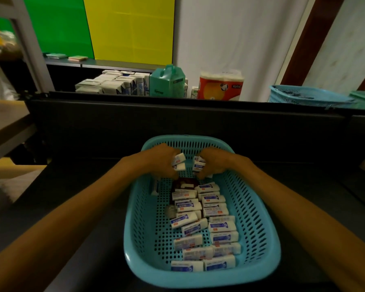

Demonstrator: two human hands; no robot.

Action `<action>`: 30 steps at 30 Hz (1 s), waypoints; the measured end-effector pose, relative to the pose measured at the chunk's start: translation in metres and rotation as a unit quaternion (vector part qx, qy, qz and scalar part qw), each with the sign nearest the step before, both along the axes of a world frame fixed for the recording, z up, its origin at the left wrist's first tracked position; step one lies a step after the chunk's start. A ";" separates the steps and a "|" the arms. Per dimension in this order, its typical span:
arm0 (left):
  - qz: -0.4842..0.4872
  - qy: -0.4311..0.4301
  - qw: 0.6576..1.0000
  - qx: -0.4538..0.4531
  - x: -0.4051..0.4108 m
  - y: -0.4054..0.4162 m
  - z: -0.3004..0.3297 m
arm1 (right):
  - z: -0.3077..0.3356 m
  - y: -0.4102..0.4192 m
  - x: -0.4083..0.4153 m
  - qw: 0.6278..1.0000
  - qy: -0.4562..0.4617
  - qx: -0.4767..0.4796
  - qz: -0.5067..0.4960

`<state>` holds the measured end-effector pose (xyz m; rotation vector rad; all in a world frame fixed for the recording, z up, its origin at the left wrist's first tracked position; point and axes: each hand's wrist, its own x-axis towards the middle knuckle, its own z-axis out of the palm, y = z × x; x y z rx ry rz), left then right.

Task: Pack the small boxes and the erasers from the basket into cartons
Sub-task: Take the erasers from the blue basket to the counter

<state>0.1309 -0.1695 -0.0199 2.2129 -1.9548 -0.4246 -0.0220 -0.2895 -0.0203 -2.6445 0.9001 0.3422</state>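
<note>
A teal perforated basket (259,220) stands on the dark table in front of me. Several white erasers (198,224) with blue-printed sleeves lie across its floor. Both hands are over the basket's far end. My left hand (160,161) grips a couple of erasers (179,162) in its curled fingers. My right hand (215,163) grips a few more erasers (199,165). A dark red small box (183,183) shows just below the hands, partly covered by erasers.
A dark panel (177,123) rises behind the basket. Beyond it stand stacked white cartons (114,84), a teal container (168,83), a paper-roll pack (220,86) and a second teal basket (310,98). A shelf frame (9,127) is at left.
</note>
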 end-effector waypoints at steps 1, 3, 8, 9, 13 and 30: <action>0.000 0.004 1.000 -0.015 -0.001 0.003 0.002 | 0.002 0.002 -0.002 1.000 -0.021 -0.002 -0.008; 0.002 0.028 0.999 -0.039 -0.002 0.008 0.009 | 0.006 0.008 -0.009 0.997 -0.078 -0.008 -0.027; -0.015 0.086 0.991 -0.103 -0.013 0.024 0.025 | 0.034 0.028 -0.049 0.966 -0.243 0.044 -0.074; -0.014 0.102 0.988 -0.114 -0.018 0.028 0.029 | 0.041 0.031 -0.061 0.958 -0.271 0.053 -0.082; -0.026 0.123 0.980 -0.157 -0.048 0.039 0.054 | 0.061 0.047 -0.112 0.930 -0.351 0.065 -0.091; -0.162 0.074 0.971 -0.160 -0.373 -0.031 0.051 | 0.026 0.027 -0.468 0.890 -0.376 -0.010 -0.257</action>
